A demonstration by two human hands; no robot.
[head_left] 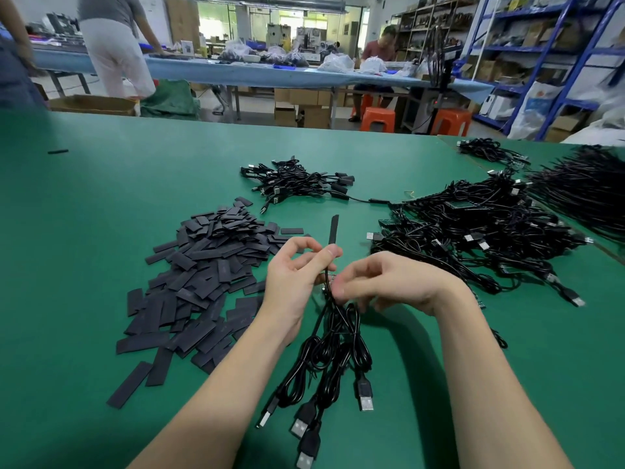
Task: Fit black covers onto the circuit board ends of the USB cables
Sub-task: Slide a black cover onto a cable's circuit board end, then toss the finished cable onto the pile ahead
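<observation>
The small circuit board end (327,278) is almost wholly hidden between the two hands, only a sliver of it showing, too blurred to read any detail. The left hand (293,279) pinches a flat, narrow black cover sleeve (332,233) between thumb and forefinger, the sleeve standing upright above the fingers with its lower part hidden by the thumb. The right hand (384,282) has its fingers curled around the top of a bunch of thin black USB cables (333,350), whose loops hang down to the green table mat (101,204) with silver plugs fanned out below. A loose heap of flat black covers (206,265) lies to the left, a big tangle of black cables with boards (473,238) to the right, and a smaller pile of cables (297,181) beyond.
</observation>
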